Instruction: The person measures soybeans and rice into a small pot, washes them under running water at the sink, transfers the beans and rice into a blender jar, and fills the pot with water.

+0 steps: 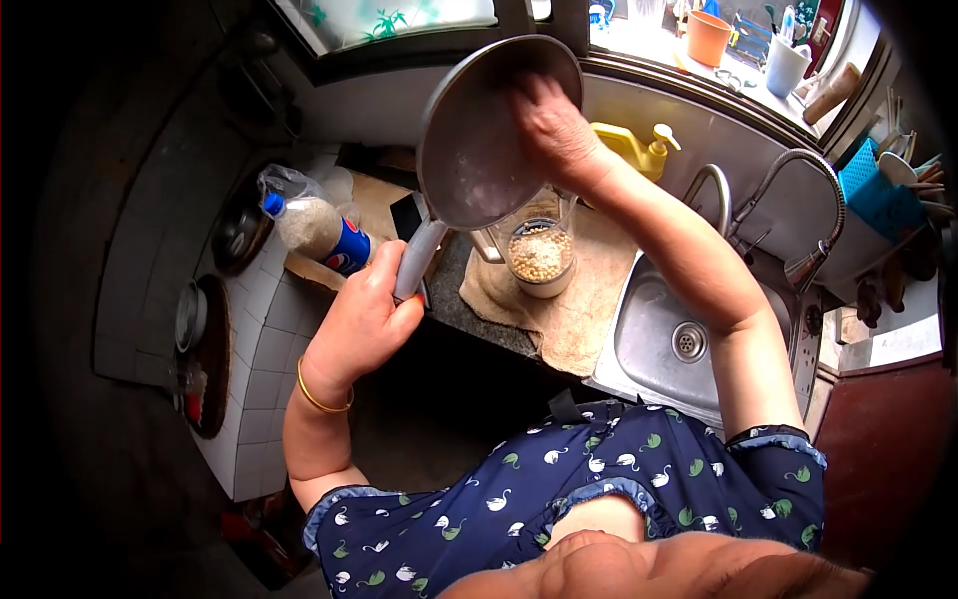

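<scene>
My left hand is wrapped around the grey handle of a saucepan, which is tilted up over a clear jug with a white handle. Inside the pan, my right hand reaches against the inner wall; its fingers look stretched out, though shadow and motion blur them. Pale round beans lie in the jug, with whitish bits on top. Part of the jug's upper rim is hidden behind the pan. Under the jug, a tan cloth covers the counter.
At right is a steel sink with a curved faucet. A yellow pump bottle stands behind my right forearm. To the left lies a plastic bottle with a blue label, filled with grains. A blue utensil basket hangs at far right.
</scene>
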A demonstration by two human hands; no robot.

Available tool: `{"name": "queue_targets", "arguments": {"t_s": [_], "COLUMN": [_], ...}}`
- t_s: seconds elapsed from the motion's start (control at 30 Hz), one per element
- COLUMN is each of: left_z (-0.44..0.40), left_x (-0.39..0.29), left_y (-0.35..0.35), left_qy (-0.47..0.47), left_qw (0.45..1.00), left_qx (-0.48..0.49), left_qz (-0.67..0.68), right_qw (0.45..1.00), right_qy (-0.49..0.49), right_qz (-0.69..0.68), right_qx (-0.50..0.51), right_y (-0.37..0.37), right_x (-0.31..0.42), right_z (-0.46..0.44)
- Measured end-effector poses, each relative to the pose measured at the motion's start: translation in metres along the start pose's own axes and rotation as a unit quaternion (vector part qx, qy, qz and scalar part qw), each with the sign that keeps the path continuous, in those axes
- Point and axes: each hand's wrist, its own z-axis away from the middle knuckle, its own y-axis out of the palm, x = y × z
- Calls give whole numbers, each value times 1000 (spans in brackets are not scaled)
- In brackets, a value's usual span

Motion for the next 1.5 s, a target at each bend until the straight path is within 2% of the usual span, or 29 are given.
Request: {"name": "queue_targets", "arguments": {"t_s": [0.07,0.1,0.13,0.17,0.23,0.3,0.33,0.4,0.43,0.47,0.53,0.6,0.63,0.67,0.77,0.87,0.9,0.93,1.0,1.1,1.13,1.2,1.23,1.33,1.37,1.4,1.47,1.5], "left_z": [0,1,1,0,0,0,0,-1,-1,-1,-1,-1,-1,-1,-1,-1,-1,-1,-1,-1,-1,-2,-1,-1,-2,-2,-2,-1], "left_x": [-3,-4,-5,-4,-2,-3,-3,-4,-4,-5,-5,-5,-5,-3,4,7,6,6,0,-1,-1,-2,-2,1,2,3,3,3], "left_y": [0,0,-1,-2,-2,-2,-2,-3,-3,-3,-3,-4,-4,-4,0,-1,-1,-1,-3,-3,-3,-3,-3,-5,-5,-5,-5,-5], "left_qy": [-6,-9,-14,-13,-12,-18,-21,-21,-22,-23,-26,-27,-28,-23,-9,1,-1,-2,-11,-14,-13,-13,-14,-6,-6,-5,-3,-2], "left_qw": [1000,1000,1000,1000,1000,1000,1000,1000,1000,1000,1000,999,999,1000,1000,1000,1000,1000,1000,1000,1000,1000,1000,1000,1000,1000,1000,1000], "left_qx": [0,1,1,3,6,9,11,12,13,14,16,19,21,14,-1,1,2,4,18,21,19,18,17,18,18,19,20,19], "left_qz": [-5,-13,-21,-18,-10,-12,-14,-12,-11,-9,-7,-4,-3,-2,1,-2,-3,-5,-7,-7,-6,-11,-14,-8,-6,-5,-5,-7], "right_qw": [993,976,980,966,919,843,869,953,988,998,997,973,971,964,921,899,945,971,967,961,947,925,925,907,906,904,877,893], "right_qy": [17,-8,-11,10,55,103,120,42,-5,-15,-10,25,-16,5,62,103,50,51,54,50,9,-17,-2,-59,-100,-102,-50,-52], "right_qz": [-49,-74,-110,-123,-162,-214,-187,-44,8,15,57,49,34,14,-193,-280,-258,-207,-231,-262,-317,-379,-371,-298,-256,-240,-174,-170], "right_qx": [111,205,168,227,354,483,442,295,153,60,47,222,236,264,332,319,196,111,-97,-74,-54,24,83,291,322,339,445,413], "right_y": [14,25,20,12,-11,-29,-30,-25,-17,-10,-3,-5,-2,-4,-20,-18,-4,0,5,23,31,32,24,1,-2,-8,-20,-23], "right_x": [1,2,15,24,34,37,36,22,11,2,-6,2,6,11,29,24,15,16,24,29,33,43,47,31,23,16,6,4], "right_z": [17,27,37,44,37,25,22,17,15,11,10,25,32,41,39,17,16,8,-9,-6,-4,7,12,18,21,23,20,19]}}
